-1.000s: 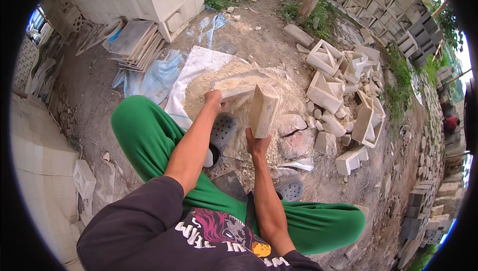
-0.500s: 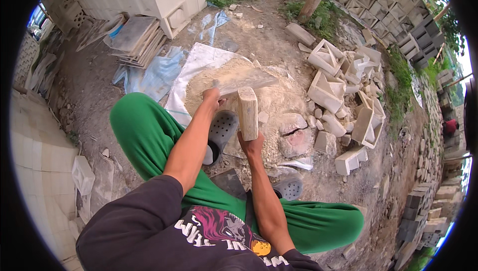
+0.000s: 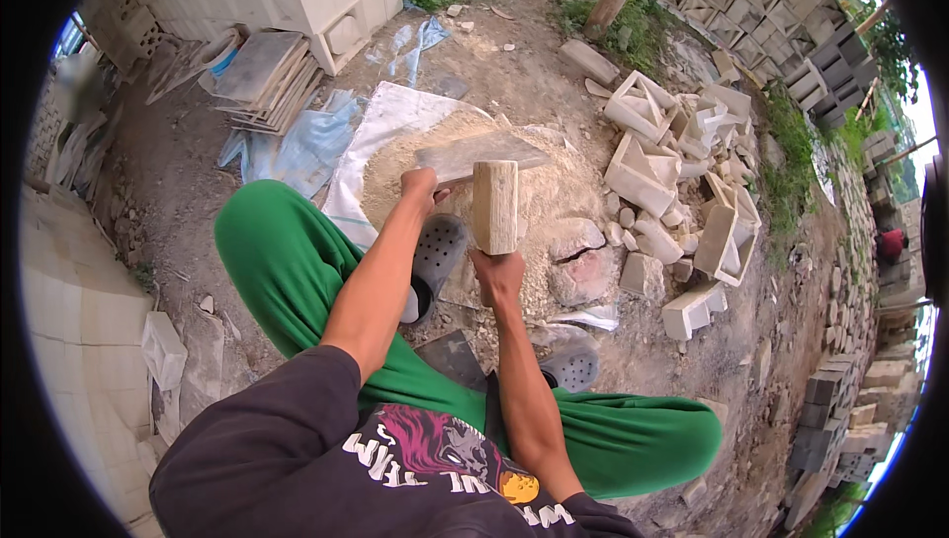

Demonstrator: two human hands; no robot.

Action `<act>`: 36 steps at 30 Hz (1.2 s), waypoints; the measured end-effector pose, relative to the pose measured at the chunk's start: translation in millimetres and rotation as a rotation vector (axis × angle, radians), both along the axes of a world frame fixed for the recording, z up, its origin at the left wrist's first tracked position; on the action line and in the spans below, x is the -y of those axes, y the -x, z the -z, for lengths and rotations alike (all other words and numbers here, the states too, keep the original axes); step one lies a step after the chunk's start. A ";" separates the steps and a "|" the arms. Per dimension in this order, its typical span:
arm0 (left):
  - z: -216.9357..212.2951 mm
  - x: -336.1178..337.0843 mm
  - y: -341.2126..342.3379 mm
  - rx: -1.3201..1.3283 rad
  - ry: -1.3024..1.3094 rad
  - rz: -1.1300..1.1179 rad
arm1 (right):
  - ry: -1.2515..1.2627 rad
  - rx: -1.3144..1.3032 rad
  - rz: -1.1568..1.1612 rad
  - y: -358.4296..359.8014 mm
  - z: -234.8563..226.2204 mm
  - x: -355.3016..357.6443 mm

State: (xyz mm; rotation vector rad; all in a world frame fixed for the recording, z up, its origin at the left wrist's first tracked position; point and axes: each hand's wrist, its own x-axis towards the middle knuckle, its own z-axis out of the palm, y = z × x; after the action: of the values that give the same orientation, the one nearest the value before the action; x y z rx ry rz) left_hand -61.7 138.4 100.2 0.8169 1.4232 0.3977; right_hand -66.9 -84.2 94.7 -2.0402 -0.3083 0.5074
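Two hands fill the head view: the left grip (image 3: 419, 182) is closed at the board (image 3: 457, 157), near left edge, the right grip (image 3: 499, 276) around the mallet's (image 3: 495, 207) near end. Since a second ago, the mallet has swung left, seemingly lining up with the board above the powder (image 3: 388, 177); contact I cannot tell.

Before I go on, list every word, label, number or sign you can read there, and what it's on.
Dark shirt: large white lettering around a pink-and-grey print, partly broken by folds; wording not copied here.
Wooden block in the right grip: no lettering visible.
Flat piece in the left grip: none visible.
Stacked pale blocks: none I can make out; distant ones are too small to tell.
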 end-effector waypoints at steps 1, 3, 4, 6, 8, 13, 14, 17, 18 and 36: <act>-3.9 3.4 -0.6 -0.012 -0.017 -0.006 | 0.002 -0.003 0.004 2.9 7.2 0.4; -4.2 11.0 -3.3 0.024 -0.035 0.032 | -0.240 0.173 0.097 2.6 18.2 2.8; -4.9 15.3 -7.0 0.056 -0.054 0.066 | -0.219 0.275 0.130 -4.7 22.4 8.8; -6.6 26.3 -12.5 0.026 -0.092 0.075 | -0.172 0.037 0.086 -19.3 12.7 18.2; -4.1 32.6 -15.9 0.003 -0.118 0.098 | -0.218 -0.125 0.105 -25.5 4.3 18.5; -12.0 57.5 -30.8 -0.016 -0.301 0.192 | -0.339 -0.153 0.505 -45.6 -14.4 57.2; -21.2 71.4 -37.3 -0.060 -0.355 0.221 | -0.310 -0.167 0.556 -54.1 -18.3 72.2; -31.9 106.4 -50.7 -0.061 -0.499 0.348 | -0.378 -0.191 0.732 -75.7 -2.8 118.2; -36.4 121.5 -53.9 -0.063 -0.493 0.359 | -0.342 -0.202 0.787 -79.4 -0.4 132.7; 103.2 211.6 -26.5 -0.136 -0.734 1.046 | -0.302 -0.422 1.068 -52.3 56.0 197.9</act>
State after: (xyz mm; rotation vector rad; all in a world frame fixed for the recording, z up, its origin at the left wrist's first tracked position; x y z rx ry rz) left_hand -35.2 -73.2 -3.0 2.0616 0.7654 0.0238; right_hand -14.5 -282.1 38.7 -1.4711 0.8714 0.1740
